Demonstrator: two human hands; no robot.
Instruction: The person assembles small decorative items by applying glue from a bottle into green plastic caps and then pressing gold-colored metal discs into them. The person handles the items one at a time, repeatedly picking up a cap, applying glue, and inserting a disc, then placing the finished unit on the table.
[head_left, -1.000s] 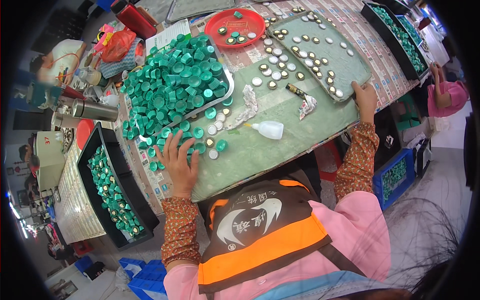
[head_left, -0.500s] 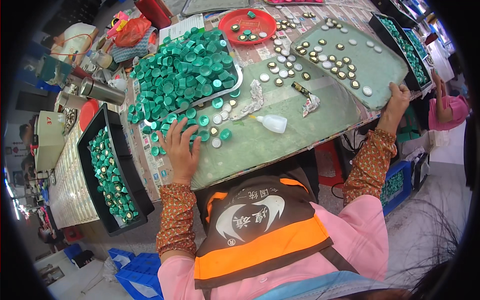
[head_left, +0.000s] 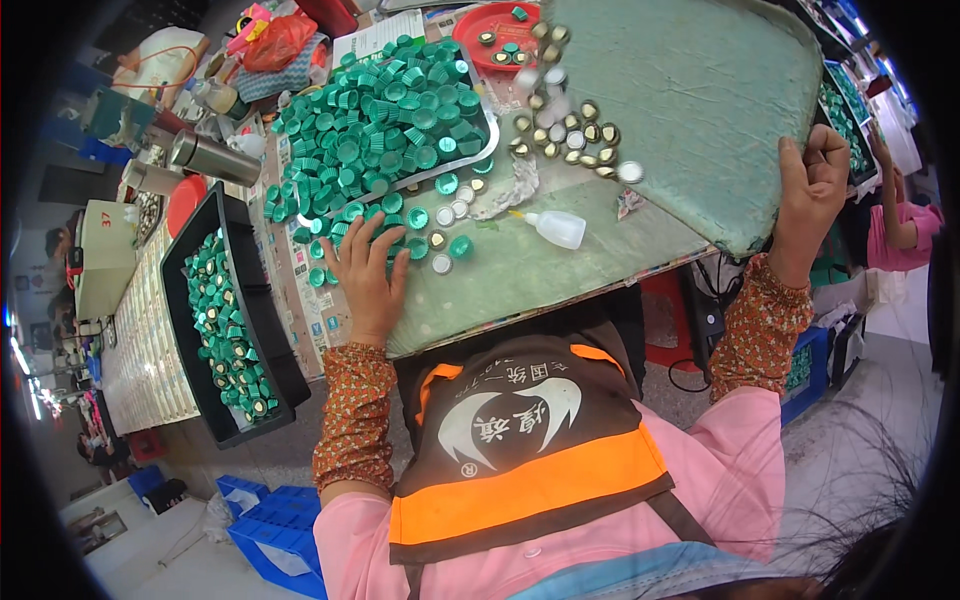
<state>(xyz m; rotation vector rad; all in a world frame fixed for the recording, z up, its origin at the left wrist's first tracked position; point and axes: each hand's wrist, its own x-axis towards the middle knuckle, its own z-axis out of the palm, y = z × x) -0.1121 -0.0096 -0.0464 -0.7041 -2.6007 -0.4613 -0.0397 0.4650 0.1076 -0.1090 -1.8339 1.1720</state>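
My right hand (head_left: 812,200) grips the near right corner of a flat green tray (head_left: 690,120), which is tilted up. Small round caps (head_left: 575,140), some gold and some white, lie and tumble along its left edge onto the table. My left hand (head_left: 367,285) rests palm down with fingers spread, at the edge of a big heap of green fluted cups (head_left: 385,120). A few loose cups and white discs lie beside its fingertips. Right of them are a white squeeze bottle (head_left: 558,228) with a yellow tip and a crumpled tissue (head_left: 518,192).
A black bin (head_left: 275,315) of filled green cups stands at the left. A red plate (head_left: 465,35) with a few pieces lies at the back. A steel flask (head_left: 215,160) is at the far left. Another person's pink sleeve (head_left: 905,240) shows at the right.
My right hand has raised and tilted the tray, and the caps on it have slid off leftward. The dark tube near the bottle is now hidden. My left hand has hardly moved.
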